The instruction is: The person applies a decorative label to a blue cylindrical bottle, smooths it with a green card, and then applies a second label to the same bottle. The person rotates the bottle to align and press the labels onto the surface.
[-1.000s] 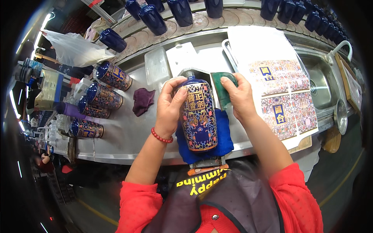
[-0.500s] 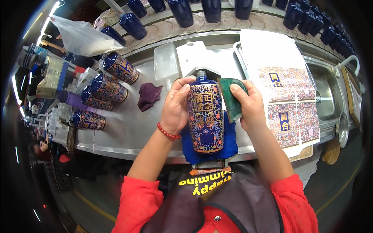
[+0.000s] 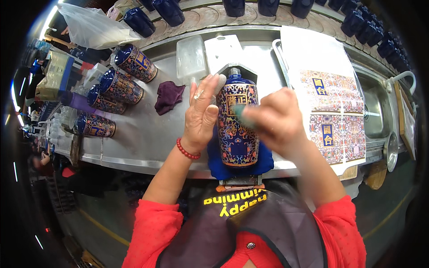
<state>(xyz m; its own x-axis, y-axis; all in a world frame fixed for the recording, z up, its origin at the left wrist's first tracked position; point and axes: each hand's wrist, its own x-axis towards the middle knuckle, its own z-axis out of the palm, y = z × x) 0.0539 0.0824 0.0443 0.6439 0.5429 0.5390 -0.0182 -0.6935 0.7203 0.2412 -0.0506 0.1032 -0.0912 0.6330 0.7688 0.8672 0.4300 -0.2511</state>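
A dark blue bottle (image 3: 237, 143) with a colourful floral decal and gold lettering lies before me, its neck pointing away, on a blue cloth (image 3: 266, 166). My left hand (image 3: 203, 111) rests along the bottle's left side, open, fingers straight and pointing away; a pale cover sits on one fingertip. My right hand (image 3: 281, 118), smeared by motion, is closed on a green scraper (image 3: 246, 117) over the right part of the decal. Most of the scraper is blurred or hidden by the fingers.
Decorated bottles (image 3: 121, 86) lie at the left near a purple cloth (image 3: 169, 97). Printed decal sheets (image 3: 328, 100) lie at the right, beside a metal sink (image 3: 377, 118). A clear plastic tub (image 3: 190, 58) stands behind. Plain blue bottles (image 3: 268, 6) line a conveyor at the back.
My right hand has swung the green scraper from beside the bottle onto its face. My left hand has straightened its fingers. The plain bottles at the back have shifted along the conveyor.
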